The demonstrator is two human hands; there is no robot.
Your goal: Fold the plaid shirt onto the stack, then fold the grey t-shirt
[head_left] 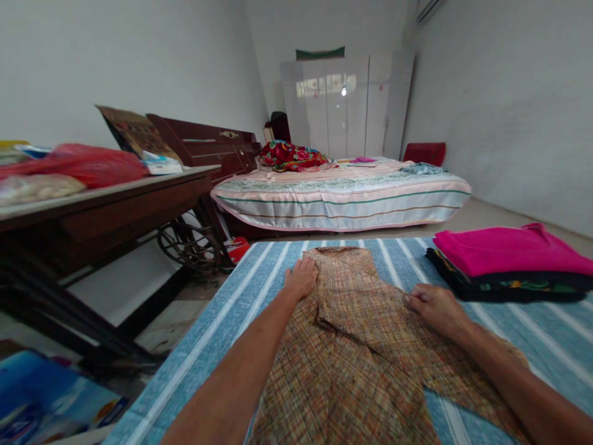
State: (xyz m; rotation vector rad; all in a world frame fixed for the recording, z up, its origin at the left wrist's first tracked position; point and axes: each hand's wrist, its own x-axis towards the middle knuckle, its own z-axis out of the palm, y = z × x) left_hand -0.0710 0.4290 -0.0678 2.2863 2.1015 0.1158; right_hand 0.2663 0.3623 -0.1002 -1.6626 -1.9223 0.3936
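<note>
A brown checked shirt (365,321) is spread on the striped blue cloth (273,266), its collar end away from me and one sleeve stretching to the lower right. My left hand (302,278) rests on the shirt's far left edge near the collar, fingers extended and lying on the fabric. With closed fingers, my right hand (435,306) pinches the shirt's edge on the right, where the shoulder meets the sleeve. Part of that sleeve is hidden beneath my right forearm. Creases run across the shirt's middle.
Folded clothes, bright pink (509,247) over black (514,287), lie in a stack at the right. To the left stands a sewing-machine table (139,201) carrying a red plastic bag (99,165). A bed (343,198) and white wardrobe (333,111) are farther back.
</note>
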